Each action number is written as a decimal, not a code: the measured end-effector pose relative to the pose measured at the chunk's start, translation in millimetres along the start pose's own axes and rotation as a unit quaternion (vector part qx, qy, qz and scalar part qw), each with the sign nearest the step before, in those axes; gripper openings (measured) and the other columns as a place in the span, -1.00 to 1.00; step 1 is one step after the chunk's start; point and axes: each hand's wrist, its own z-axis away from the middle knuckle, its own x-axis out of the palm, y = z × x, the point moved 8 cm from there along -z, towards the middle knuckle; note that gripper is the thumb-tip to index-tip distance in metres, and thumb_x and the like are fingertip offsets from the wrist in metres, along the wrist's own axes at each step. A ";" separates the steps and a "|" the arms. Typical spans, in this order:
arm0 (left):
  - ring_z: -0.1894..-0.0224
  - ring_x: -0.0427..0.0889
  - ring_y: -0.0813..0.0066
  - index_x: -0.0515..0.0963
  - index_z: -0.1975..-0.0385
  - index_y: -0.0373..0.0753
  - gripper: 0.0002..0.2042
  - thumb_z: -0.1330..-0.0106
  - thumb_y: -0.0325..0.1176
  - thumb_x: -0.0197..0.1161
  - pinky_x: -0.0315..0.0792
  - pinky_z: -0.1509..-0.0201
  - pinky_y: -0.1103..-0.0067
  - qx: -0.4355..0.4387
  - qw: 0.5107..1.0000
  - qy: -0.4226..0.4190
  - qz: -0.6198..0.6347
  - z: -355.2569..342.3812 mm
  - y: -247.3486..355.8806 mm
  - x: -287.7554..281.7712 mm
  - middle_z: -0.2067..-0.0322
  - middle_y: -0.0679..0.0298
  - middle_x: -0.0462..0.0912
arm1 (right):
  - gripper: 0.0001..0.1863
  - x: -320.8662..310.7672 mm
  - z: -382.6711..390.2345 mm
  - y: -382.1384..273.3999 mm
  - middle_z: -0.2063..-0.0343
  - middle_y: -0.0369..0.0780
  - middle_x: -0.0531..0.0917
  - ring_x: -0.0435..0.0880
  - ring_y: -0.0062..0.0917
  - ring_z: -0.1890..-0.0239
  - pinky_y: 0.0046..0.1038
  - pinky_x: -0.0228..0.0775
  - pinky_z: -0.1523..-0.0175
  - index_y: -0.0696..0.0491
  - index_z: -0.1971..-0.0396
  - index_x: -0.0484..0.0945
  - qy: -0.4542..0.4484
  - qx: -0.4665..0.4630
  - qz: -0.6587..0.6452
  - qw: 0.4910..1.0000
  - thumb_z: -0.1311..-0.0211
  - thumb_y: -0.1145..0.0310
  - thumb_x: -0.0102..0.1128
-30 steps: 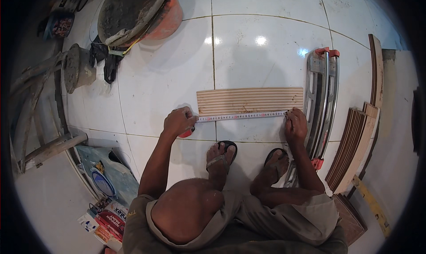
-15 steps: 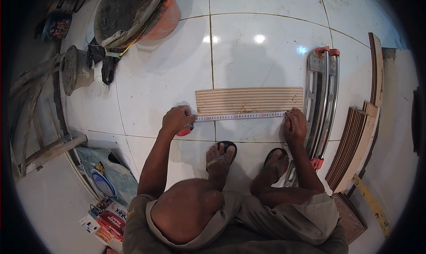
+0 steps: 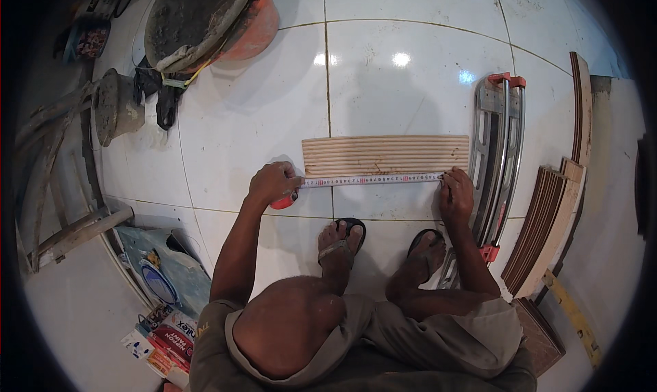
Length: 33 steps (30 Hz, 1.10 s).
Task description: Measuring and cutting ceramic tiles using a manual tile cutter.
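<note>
A ribbed beige tile strip lies crosswise on the white tiled floor. Along its near edge runs the white blade of a tape measure, pulled out straight. My left hand is closed on the tape at the strip's left end, with the red case just below the fingers. At the right, my right hand pinches the blade's other end, a little short of the strip's right corner. A dark, thin thing shows at those right fingertips, too small to name.
A manual tile cutter with twin rails lies right of the strip. Ribbed brown tile strips are stacked along the right wall. A mortar-caked tub and a grey bucket stand at upper left. My sandalled feet are near the tape.
Almost nothing differs; both hands hold the tape against the strip as before. The whole view has shifted very slightly.
</note>
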 end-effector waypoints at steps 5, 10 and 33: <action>0.25 0.74 0.18 0.71 0.42 -0.14 -0.66 -0.12 0.04 0.44 0.57 0.11 0.30 -0.011 1.000 0.011 -0.019 1.6 4.1 -2.9 0.35 0.15 0.77 | -0.75 1.1 0.6 -0.9 0.08 -0.08 0.69 0.67 -0.10 -0.15 -0.15 0.55 -0.24 0.13 0.13 0.64 -0.004 0.003 0.005 1.000 -0.18 0.65 0.26; 0.20 0.76 0.21 0.69 0.36 -0.11 -0.65 -0.15 0.06 0.44 0.59 0.09 0.29 -0.016 0.998 0.027 -0.049 2.7 9.1 -6.9 0.31 0.21 0.78 | -0.73 3.0 2.4 0.4 0.08 -0.07 0.69 0.67 -0.09 -0.15 -0.14 0.55 -0.25 0.13 0.11 0.64 -0.007 0.008 0.004 1.000 -0.17 0.64 0.28; 0.11 0.74 0.06 0.73 0.31 -0.20 -0.56 -0.07 0.08 0.44 0.60 0.04 0.21 0.024 0.996 0.008 -0.083 -24.7 -8.8 -8.5 0.19 0.07 0.76 | -0.73 -3.2 -2.9 -12.3 0.10 -0.07 0.68 0.67 -0.04 -0.09 -0.12 0.58 -0.17 0.16 0.18 0.63 -0.022 -0.017 -0.037 0.999 -0.07 0.67 0.26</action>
